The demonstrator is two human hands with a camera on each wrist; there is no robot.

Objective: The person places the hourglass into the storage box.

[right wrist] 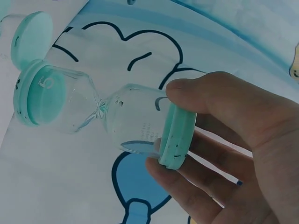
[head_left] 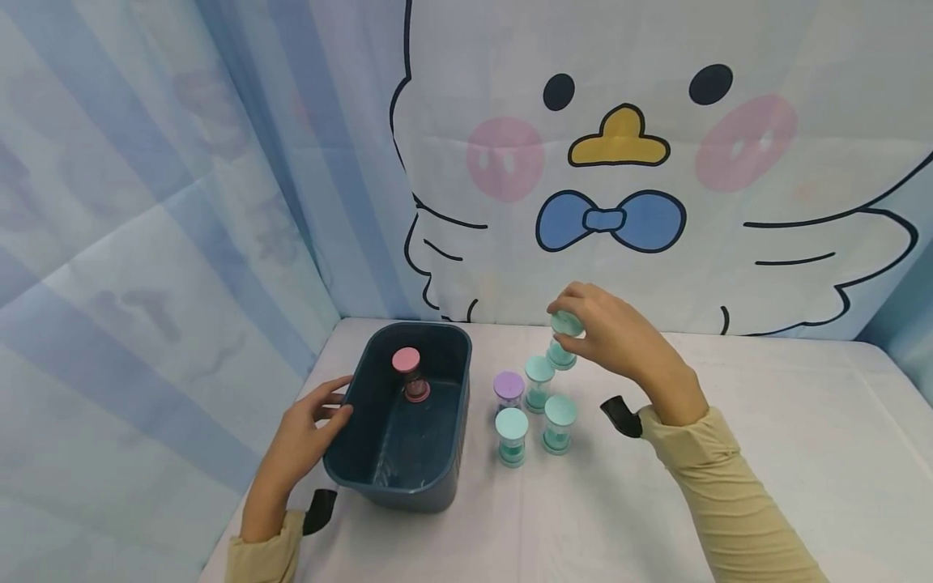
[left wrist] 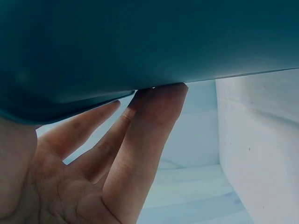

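My right hand (head_left: 619, 332) pinches the teal top cap of a sand timer (right wrist: 133, 116) between thumb and fingers. The timer hangs upright near the table's back edge, its teal sand at the lower end, marked 5. Against the left side of a dark blue bin (head_left: 394, 478) rests my left hand (head_left: 302, 433). Its fairly straight fingers (left wrist: 145, 140) touch the outer wall. A pink sand timer (head_left: 406, 360) stands inside the bin. Near the right hand are a purple sand timer (head_left: 509, 385) and several teal sand timers (head_left: 560, 410) on the table.
The white table (head_left: 765, 470) meets a patterned curtain (head_left: 510, 267) at its back edge, and another curtain (head_left: 182, 243) hangs along the left. A black wrist device (head_left: 622, 416) sits by the right sleeve, another (head_left: 319, 512) by the left.
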